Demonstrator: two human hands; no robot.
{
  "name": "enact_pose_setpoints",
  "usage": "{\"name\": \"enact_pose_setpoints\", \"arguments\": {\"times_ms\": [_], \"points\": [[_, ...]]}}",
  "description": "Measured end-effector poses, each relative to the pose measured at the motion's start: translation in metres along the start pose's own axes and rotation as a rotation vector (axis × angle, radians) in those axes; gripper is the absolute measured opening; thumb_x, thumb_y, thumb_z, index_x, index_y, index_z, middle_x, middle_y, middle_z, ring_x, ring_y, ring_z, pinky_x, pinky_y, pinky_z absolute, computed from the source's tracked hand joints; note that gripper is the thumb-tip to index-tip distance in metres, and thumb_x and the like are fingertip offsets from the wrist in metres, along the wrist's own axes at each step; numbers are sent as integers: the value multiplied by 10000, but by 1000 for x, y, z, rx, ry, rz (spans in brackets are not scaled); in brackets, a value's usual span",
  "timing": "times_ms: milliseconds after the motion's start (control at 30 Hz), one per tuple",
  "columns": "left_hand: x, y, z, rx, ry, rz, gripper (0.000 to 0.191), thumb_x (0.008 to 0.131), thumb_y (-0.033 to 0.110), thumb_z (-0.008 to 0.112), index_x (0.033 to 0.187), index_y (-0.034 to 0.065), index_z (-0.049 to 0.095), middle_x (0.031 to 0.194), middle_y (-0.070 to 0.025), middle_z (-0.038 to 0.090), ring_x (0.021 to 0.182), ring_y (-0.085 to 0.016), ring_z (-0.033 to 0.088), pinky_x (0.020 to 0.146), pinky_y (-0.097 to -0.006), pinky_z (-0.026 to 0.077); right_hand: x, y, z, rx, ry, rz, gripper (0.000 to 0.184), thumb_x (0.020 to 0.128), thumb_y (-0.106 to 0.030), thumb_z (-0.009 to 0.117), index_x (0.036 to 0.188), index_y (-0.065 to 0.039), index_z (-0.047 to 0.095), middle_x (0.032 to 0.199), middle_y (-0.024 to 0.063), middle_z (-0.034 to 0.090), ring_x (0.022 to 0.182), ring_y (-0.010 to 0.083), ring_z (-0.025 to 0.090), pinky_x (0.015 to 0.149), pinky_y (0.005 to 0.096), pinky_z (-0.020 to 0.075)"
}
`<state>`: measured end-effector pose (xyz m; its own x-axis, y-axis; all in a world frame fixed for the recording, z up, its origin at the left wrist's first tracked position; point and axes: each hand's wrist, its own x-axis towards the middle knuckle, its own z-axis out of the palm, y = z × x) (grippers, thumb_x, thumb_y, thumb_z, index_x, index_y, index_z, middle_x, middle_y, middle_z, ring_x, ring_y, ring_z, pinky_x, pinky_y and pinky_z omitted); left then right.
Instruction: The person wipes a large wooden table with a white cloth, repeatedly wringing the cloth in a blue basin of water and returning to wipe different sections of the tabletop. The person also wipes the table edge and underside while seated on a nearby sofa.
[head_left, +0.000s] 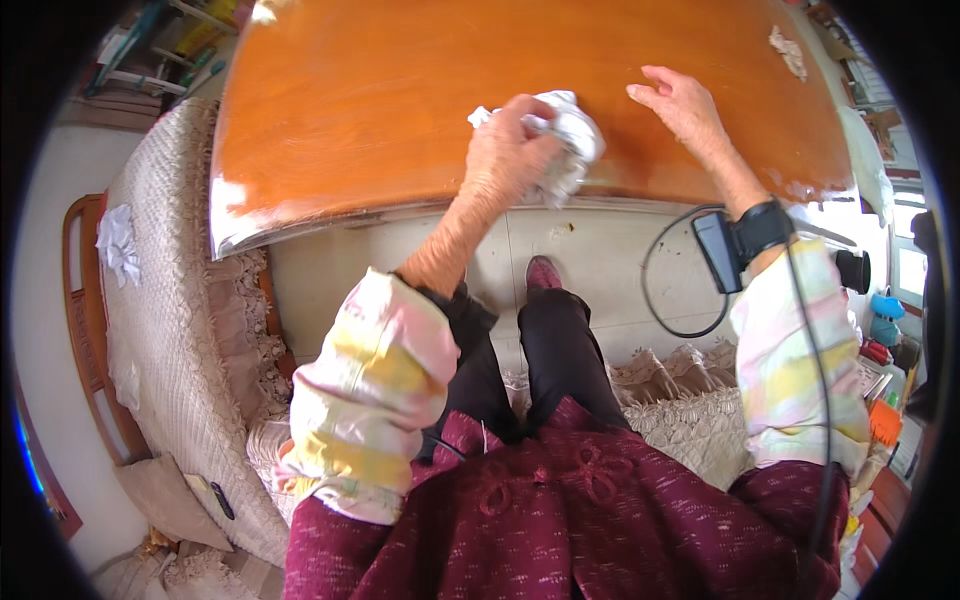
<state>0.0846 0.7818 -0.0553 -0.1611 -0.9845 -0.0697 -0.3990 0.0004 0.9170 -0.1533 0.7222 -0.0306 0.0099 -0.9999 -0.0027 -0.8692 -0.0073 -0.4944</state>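
Observation:
Before me lies an orange-brown wooden tabletop (360, 97) under a shiny, clear cover. My left hand (517, 146) grips a crumpled white cloth (577, 139) at the table's near edge; part of the cloth hangs by that edge, slightly blurred. To the right, my right hand (675, 101) hovers over the tabletop with fingers apart and nothing in it. A device on a black strap (765, 229) sits at my right wrist, with a black cable beside it. Near the table's far right side lies a small crumpled whitish piece (787, 52), perhaps cloth or paper.
A sofa with a quilted, lace-edged cover (172, 315) stands at the left, bearing a crumpled white cloth (118, 244), a cushion (172, 499) and a dark remote control (223, 501). Similar covered seating (682, 427) is behind my legs. A black cable loop (646, 277) hangs at the right.

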Motion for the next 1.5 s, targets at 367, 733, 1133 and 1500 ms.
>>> {"name": "enact_pose_setpoints", "arguments": {"times_ms": [367,733,1133,1500], "points": [[-37,26,-13,-799,76,-284,324,746,9,544,1064,9,608,781,-58,602,653,-158,574,555,-343,509,-184,93,-127,1227,540,325,367,791,-211,657,1138,-116,585,973,67,625,883,195,617,722,334,518],[-71,85,26,-598,-45,50,456,763,-48,466,1216,-20,518,949,-74,594,795,-153,601,676,-279,538,-145,-69,-3,1759,-64,55,397,811,-199,633,1169,-55,540,1000,69,595,885,179,583,721,308,501],[-46,-7,-68,914,74,62,587,680,276,710,1203,84,523,1084,-121,577,944,-308,583,809,-406,476,-83,-99,84,-119,227,-542,344,742,-116,623,1051,-266,621,1033,-17,563,990,236,503,759,401,444],[-46,-1,-49,1207,61,108,613,621,396,768,1107,97,545,1003,-117,580,991,-290,559,753,-406,492,-72,135,-48,-410,388,314,315,816,-129,537,1100,-221,638,1109,34,588,1019,296,510,821,420,452]]}}
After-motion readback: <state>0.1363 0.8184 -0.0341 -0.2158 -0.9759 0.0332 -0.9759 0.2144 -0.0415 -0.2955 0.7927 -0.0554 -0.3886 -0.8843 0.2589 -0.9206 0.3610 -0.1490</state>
